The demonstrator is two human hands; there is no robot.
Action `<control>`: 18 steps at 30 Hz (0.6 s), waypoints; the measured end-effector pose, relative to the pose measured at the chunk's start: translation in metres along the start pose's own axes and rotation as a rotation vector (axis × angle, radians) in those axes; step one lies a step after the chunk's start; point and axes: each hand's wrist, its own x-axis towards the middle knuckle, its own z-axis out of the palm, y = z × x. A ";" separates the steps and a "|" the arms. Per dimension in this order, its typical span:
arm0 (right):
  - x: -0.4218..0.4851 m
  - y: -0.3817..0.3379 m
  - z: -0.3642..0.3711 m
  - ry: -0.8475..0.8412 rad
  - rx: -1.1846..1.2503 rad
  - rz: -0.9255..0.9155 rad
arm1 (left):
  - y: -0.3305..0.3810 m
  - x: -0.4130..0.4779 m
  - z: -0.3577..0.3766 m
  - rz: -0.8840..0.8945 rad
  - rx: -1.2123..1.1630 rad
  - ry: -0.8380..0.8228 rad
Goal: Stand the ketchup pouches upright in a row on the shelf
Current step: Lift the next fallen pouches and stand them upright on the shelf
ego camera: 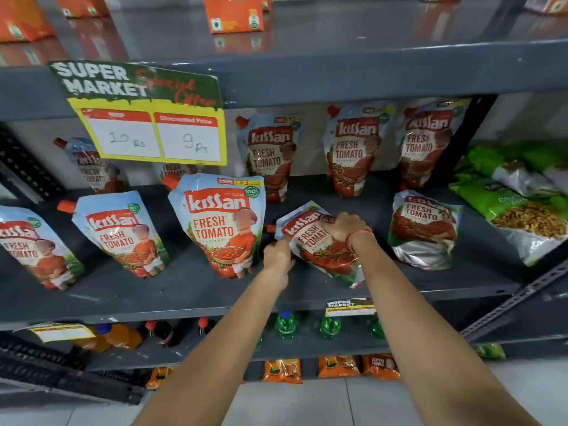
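Both of my hands hold one red-and-blue ketchup pouch (316,241), tilted to the left above the dark grey shelf (184,290). My left hand (278,256) grips its lower left edge. My right hand (347,227) clasps its upper right corner. Three pouches stand upright in the front row to the left, the nearest one (219,229) beside my left hand. To the right a slumped pouch (424,229) leans back. Several more pouches (350,149) stand along the back of the shelf.
A yellow and green price sign (147,115) hangs from the shelf above. Green snack bags (519,198) lie at the right end of the shelf. Drink bottles (285,325) fill the shelf below, orange packets (233,13) the one above.
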 end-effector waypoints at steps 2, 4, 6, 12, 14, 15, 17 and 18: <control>0.002 0.010 -0.006 -0.073 0.187 0.054 | 0.001 0.006 0.008 -0.011 0.042 0.040; 0.004 0.019 -0.006 -0.140 0.423 0.107 | 0.003 0.007 0.014 -0.038 0.031 0.057; 0.003 0.027 -0.001 -0.185 0.647 0.141 | 0.006 0.006 0.020 -0.066 -0.045 0.016; -0.004 0.030 -0.002 -0.068 0.948 0.116 | 0.015 -0.005 0.032 0.042 -0.059 -0.032; -0.007 0.030 -0.011 -0.026 1.043 0.063 | 0.028 -0.014 0.038 0.116 -0.048 -0.018; -0.009 0.029 -0.015 -0.001 1.088 0.027 | 0.036 -0.018 0.041 0.156 -0.046 -0.017; -0.014 0.026 -0.029 0.065 1.162 -0.059 | 0.049 -0.027 0.047 0.262 -0.048 -0.052; -0.016 0.024 -0.034 0.102 1.176 -0.097 | 0.054 -0.030 0.048 0.327 -0.046 -0.071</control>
